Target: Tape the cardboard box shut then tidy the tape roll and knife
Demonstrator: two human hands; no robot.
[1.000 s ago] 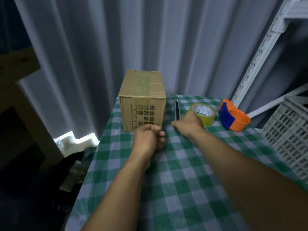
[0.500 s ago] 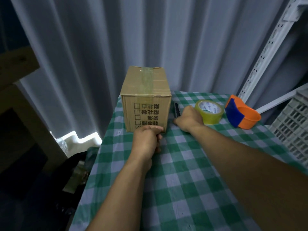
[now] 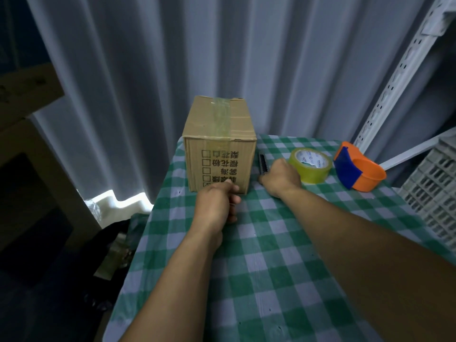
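A brown cardboard box (image 3: 219, 146) stands at the table's far left corner, a strip of clear tape running over its top and down its front. My left hand (image 3: 217, 202) is curled into a loose fist just in front of the box, holding nothing I can see. To the box's right lies a dark utility knife (image 3: 262, 162), and my right hand (image 3: 280, 177) rests on its near end with fingers closed over it. A yellowish roll of clear tape (image 3: 309, 165) lies flat right beside that hand.
An orange and blue tape dispenser (image 3: 357, 170) sits at the far right of the green checked tablecloth (image 3: 271, 255). A white plastic crate (image 3: 434, 191) and a slotted metal shelf post (image 3: 394, 77) stand to the right. Grey curtains hang behind; a dark drop lies to the table's left.
My view has tilted and drawn slightly closer. The right hand has stayed on the knife beside the tape roll; the left fist has stayed in front of the box.
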